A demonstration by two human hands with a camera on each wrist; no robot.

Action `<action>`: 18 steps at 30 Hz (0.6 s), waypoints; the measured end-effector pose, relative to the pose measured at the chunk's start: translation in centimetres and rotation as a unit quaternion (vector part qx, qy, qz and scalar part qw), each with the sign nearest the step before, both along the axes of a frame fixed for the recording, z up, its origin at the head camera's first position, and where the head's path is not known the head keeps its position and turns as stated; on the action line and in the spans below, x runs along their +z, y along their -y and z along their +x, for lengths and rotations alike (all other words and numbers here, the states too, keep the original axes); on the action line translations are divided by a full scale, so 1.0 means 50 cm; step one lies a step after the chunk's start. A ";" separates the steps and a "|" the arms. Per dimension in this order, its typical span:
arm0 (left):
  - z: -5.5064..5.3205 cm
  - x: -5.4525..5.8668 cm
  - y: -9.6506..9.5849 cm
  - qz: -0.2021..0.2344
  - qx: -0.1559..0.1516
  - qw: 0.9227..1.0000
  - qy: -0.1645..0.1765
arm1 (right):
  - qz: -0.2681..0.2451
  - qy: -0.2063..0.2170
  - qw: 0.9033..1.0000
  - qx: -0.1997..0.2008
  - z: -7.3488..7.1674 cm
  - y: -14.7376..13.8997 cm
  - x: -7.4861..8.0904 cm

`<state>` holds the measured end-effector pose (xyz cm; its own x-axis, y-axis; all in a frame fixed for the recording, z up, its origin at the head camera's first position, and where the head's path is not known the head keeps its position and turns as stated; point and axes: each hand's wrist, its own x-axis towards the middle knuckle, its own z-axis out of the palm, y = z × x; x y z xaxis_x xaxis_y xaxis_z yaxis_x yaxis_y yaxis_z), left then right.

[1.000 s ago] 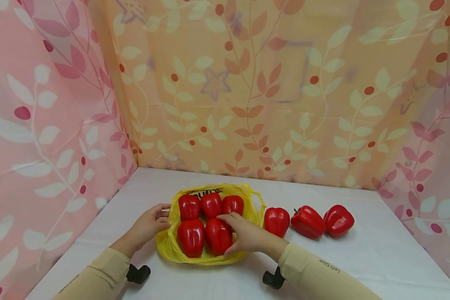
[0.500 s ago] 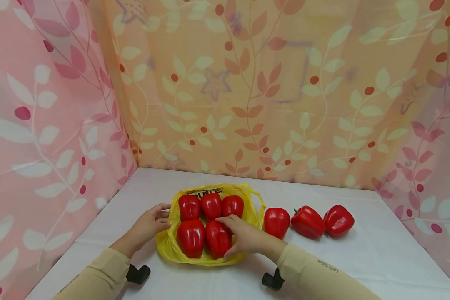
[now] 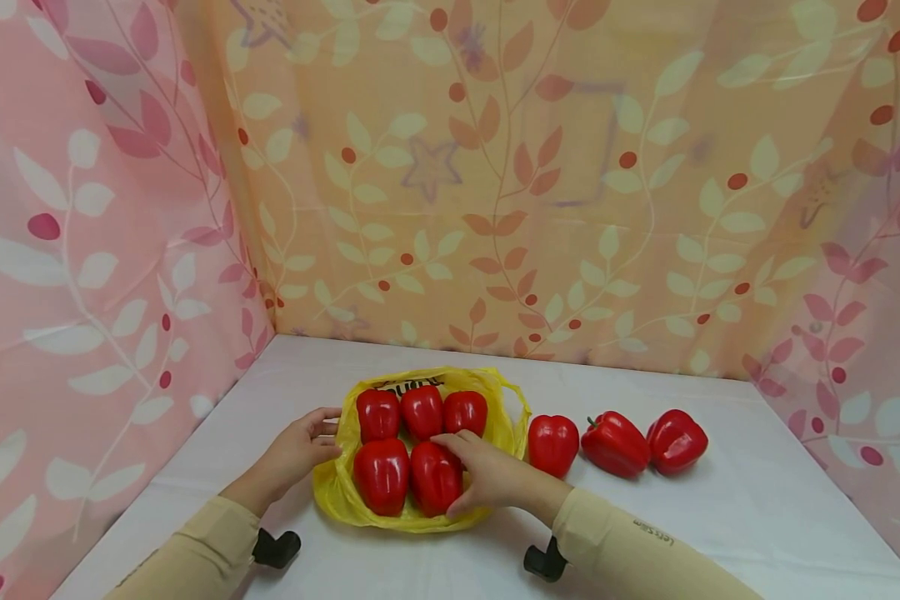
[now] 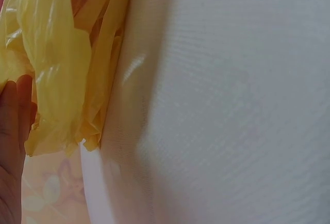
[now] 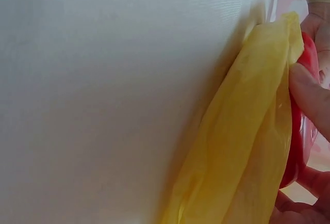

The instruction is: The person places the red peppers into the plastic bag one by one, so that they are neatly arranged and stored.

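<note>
A yellow plastic bag (image 3: 332, 493) lies mouth-up on the table, its rim spread around several glossy red bell peppers. Three stand in the back row; two sit in front. My right hand (image 3: 498, 473) grips the front right bell pepper (image 3: 433, 485), thumb at its near side and fingers over its far side. In the right wrist view the thumb lies against that pepper (image 5: 296, 154) just above the bag's side. My left hand (image 3: 294, 454) rests at the bag's left edge with fingers extended; the left wrist view has them alongside the yellow film (image 4: 56, 64).
Right of the bag, three more red bell peppers lie in a row: a near one (image 3: 553, 445), a middle one with a green stem (image 3: 617, 445) and a far right one (image 3: 677, 442). The white-covered table (image 3: 390, 571) meets patterned curtains (image 3: 540, 275) at the back and sides.
My right hand has shifted very slightly left with the front right bell pepper. The left hand, the bag and the other peppers have stayed in place.
</note>
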<state>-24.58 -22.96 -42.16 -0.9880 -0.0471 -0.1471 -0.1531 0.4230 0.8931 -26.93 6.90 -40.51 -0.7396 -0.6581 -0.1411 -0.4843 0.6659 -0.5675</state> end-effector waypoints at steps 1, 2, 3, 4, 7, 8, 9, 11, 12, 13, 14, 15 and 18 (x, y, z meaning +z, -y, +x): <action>0.000 0.000 0.000 0.001 0.000 1.000 0.000 | -0.002 0.000 1.000 -0.001 -0.001 0.000 -0.001; 0.000 0.001 0.000 0.001 0.000 1.000 0.001 | -0.004 0.000 1.000 -0.002 -0.001 0.001 -0.003; 0.000 0.001 0.000 0.002 0.001 1.000 0.002 | -0.006 0.000 1.000 -0.003 -0.002 0.001 -0.005; 0.000 0.001 0.001 0.002 0.001 1.000 0.003 | -0.008 0.000 1.000 -0.004 -0.003 0.001 -0.007; -0.001 0.000 0.001 0.002 0.002 1.000 0.004 | -0.011 -0.003 1.000 -0.008 -0.006 0.003 -0.012; -0.001 0.000 0.001 0.002 0.002 1.000 0.004 | -0.011 -0.005 1.000 -0.009 -0.006 0.004 -0.013; -0.001 0.000 0.001 0.002 0.003 1.000 0.004 | -0.010 -0.007 1.000 -0.011 -0.006 0.005 -0.013; -0.001 0.000 0.002 0.001 0.002 1.000 0.003 | -0.010 -0.010 1.000 -0.013 -0.005 0.006 -0.014; -0.001 -0.001 0.002 0.000 0.002 1.000 0.002 | -0.010 -0.010 1.000 -0.014 -0.004 0.007 -0.013; -0.001 -0.001 0.002 0.000 0.002 1.000 0.002 | -0.010 -0.011 1.000 -0.015 -0.004 0.008 -0.013; -0.001 -0.001 0.002 0.000 0.002 1.000 0.001 | -0.010 -0.011 1.000 -0.016 -0.003 0.009 -0.013; -0.002 -0.001 0.002 -0.001 0.002 1.000 0.000 | -0.010 -0.011 1.000 -0.016 -0.003 0.010 -0.013; -0.002 -0.001 0.002 -0.002 0.002 1.000 -0.001 | -0.010 -0.014 1.000 -0.017 -0.002 0.013 -0.013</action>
<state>-24.68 -23.08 -42.21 -0.9881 -0.0515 -0.1449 -0.1530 0.4262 0.8916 -27.04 6.26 -41.15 -0.7651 -0.6349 -0.1075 -0.4769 0.6708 -0.5680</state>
